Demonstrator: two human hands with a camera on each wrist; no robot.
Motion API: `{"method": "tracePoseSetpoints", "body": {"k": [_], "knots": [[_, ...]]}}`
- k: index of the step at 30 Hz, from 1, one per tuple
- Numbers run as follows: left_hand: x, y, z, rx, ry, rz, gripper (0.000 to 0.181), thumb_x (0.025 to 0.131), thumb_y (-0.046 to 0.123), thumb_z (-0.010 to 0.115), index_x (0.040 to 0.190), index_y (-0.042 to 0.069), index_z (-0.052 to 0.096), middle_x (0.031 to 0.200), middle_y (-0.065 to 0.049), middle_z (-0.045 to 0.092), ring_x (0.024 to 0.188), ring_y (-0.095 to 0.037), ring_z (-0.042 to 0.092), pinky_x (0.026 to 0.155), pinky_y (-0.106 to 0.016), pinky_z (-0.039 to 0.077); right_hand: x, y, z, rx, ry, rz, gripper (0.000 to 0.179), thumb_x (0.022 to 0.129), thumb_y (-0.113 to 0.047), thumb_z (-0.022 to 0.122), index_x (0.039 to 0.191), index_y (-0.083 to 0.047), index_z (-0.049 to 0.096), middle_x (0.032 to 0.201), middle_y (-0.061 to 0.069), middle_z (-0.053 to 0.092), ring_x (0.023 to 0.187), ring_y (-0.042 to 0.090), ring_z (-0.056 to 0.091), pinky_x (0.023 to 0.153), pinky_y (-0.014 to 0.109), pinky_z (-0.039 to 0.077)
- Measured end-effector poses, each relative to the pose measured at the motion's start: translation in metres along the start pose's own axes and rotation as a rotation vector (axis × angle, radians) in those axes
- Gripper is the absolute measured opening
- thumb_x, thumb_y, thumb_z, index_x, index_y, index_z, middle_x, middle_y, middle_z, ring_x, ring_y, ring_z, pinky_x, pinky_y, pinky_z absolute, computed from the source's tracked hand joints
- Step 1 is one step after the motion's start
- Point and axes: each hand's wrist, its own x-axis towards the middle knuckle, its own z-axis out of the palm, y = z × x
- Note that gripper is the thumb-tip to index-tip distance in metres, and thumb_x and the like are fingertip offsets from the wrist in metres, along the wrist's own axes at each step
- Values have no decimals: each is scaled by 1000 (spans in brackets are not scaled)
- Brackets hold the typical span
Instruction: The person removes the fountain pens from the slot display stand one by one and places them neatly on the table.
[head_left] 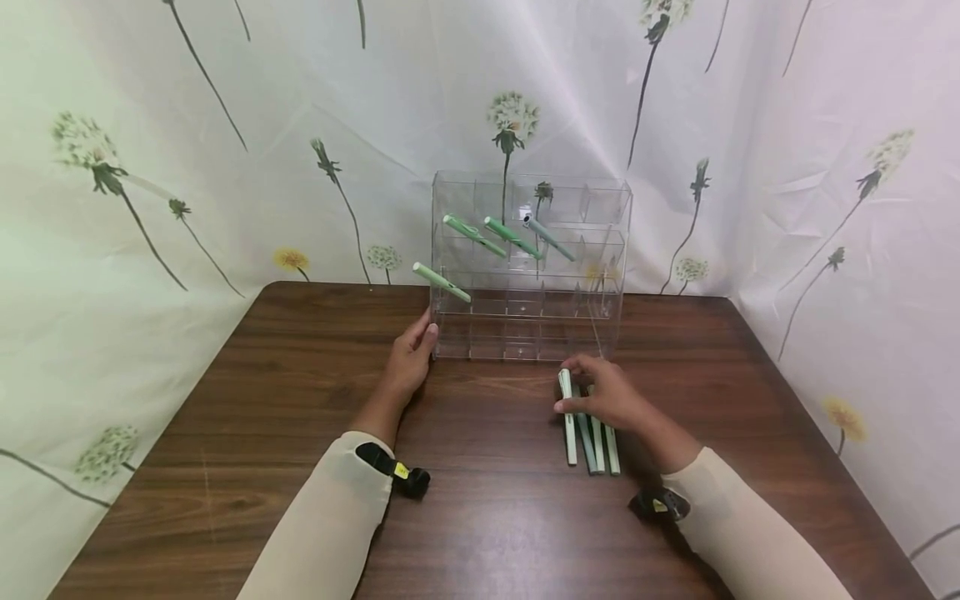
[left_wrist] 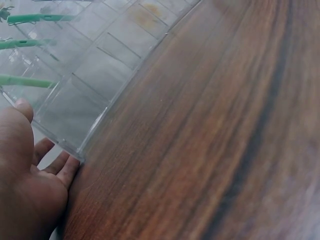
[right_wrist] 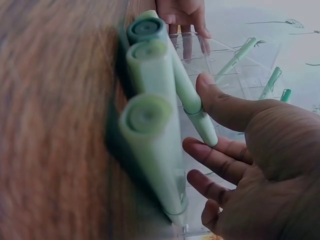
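**Right hand on a pale green pen, left hand on the rack**

The clear rack [head_left: 487, 358] stood by the middle of the desk's [head_left: 480, 517] back edge. Your left hand [head_left: 408, 362] gripped its left side, thumb in front and fingers behind. Your right hand [head_left: 611, 396] pinched a pale green pen [head_left: 571, 437] near its upper end, between thumb and fingers. That pen lay in front of the rack's right part, between the desk's middle and its right edge, just beside a grey-green pen [head_left: 587, 442], a pale pen [head_left: 599, 446] and an outer pale pen [head_left: 613, 450].

Four pens leaned in the rack: a green pen [head_left: 474, 235], a second green pen [head_left: 513, 238] and a grey pen [head_left: 550, 237] side by side in a higher row, and a light green pen [head_left: 442, 282] lower, at the left end.

You seemed to be at the step of picking up one pen for the rack. The next move probably called for lifting it away from its neighbours, turning it to match the leaning ones and slipping it into a slot, while your left hand kept the rack steady.
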Motion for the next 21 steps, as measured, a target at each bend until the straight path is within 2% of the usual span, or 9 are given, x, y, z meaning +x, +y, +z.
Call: {"method": "tracePoseSetpoints", "body": {"k": [6, 12, 21], "knots": [[-2, -1, 0, -3, 6, -10, 57, 118, 38, 47, 172, 24, 35, 180, -6, 31, 169, -30, 28, 140, -49, 23, 0, 4, 1, 14, -19, -33, 62, 87, -21, 95, 137, 2, 67, 138, 23, 71, 131, 48, 68, 109, 64, 57], [-3, -2, 0, 1, 7, -11, 58, 118, 38, 47, 172, 23, 34, 181, -6, 30, 169, -30, 28, 140, -49, 22, 0, 9, 2, 16, -23, -28, 61, 87, -22, 95, 136, 1, 68, 132, 20, 75, 129, 45, 71, 108, 61, 58], [-1, -2, -1, 4, -2, -12, 59, 117, 43, 47, 173, 27, 34, 181, -6, 30, 169, -31, 28, 139, -52, 23, 2, 11, 5, 7, -15, -44, 59, 86, -23, 96, 137, -5, 72, 116, 9, 78, 110, 28, 74, 94, 47, 60]]}}
